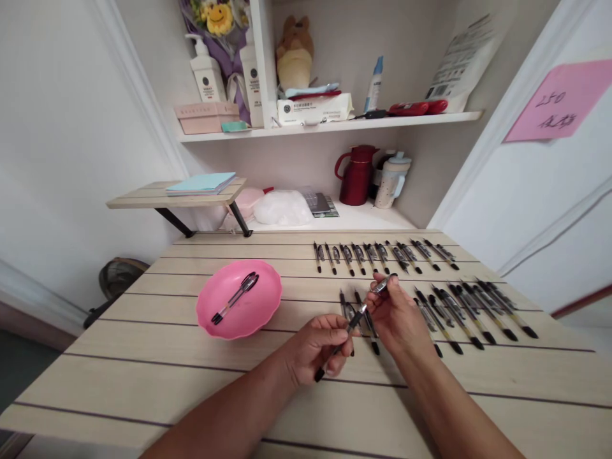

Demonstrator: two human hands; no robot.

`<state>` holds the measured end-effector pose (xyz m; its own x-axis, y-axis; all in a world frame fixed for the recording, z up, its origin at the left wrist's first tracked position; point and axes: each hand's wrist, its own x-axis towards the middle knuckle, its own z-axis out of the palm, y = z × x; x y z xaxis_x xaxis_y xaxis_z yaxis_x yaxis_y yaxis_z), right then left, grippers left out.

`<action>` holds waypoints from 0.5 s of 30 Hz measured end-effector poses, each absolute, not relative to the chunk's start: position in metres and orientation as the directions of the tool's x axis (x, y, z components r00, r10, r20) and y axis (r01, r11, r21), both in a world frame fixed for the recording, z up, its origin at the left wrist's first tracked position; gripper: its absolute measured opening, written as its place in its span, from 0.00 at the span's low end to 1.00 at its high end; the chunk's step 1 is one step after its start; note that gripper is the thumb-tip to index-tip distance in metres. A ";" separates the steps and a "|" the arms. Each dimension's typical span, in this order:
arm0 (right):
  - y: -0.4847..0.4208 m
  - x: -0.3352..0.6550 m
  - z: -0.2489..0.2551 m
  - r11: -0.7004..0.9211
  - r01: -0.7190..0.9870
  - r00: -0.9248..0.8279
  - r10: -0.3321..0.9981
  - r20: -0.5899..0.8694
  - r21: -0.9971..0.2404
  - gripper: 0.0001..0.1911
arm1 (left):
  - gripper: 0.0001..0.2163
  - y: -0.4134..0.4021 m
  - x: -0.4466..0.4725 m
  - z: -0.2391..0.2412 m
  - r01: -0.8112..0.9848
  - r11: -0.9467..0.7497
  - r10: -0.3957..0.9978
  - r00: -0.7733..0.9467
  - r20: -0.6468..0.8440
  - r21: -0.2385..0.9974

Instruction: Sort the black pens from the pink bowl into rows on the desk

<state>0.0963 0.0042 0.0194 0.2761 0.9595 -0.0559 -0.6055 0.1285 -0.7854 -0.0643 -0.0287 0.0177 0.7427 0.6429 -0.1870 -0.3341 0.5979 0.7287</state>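
Observation:
My left hand is closed around the barrel of a black pen, which slants up to the right with its metal-coloured tip uncovered. Just beyond that tip, my right hand pinches a clear pen cap with a dark end; cap and tip are apart. Beneath and behind my hands, several uncapped pens lie on the table, partly hidden. To the left stands a pink bowl with a few capped pens in it.
A back row of pens with loose caps runs across the table, and more pens lie at the right. A small raised shelf holds blue paper. Behind are a red jug and a pale cup.

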 end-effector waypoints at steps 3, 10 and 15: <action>0.004 0.097 0.020 0.105 -0.596 0.258 0.964 -0.066 -0.796 0.17 | 0.11 -0.026 -0.063 0.016 -0.392 0.573 0.701 0.689 -0.183 0.719; 0.007 0.092 0.012 0.001 -0.221 0.227 0.972 -0.050 -0.975 0.20 | 0.09 -0.014 -0.071 0.016 -0.583 0.432 0.879 0.442 -0.177 0.689; -0.001 0.089 0.017 0.045 0.487 0.122 0.985 0.118 -0.872 0.21 | 0.08 -0.010 -0.075 0.018 -0.641 0.355 0.928 0.328 -0.175 0.681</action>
<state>0.0889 -0.0010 0.0167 0.1216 0.9855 0.1184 0.4875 0.0446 -0.8720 -0.0746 -0.0099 0.0182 0.3285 0.9282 -0.1749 -0.6405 0.3550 0.6809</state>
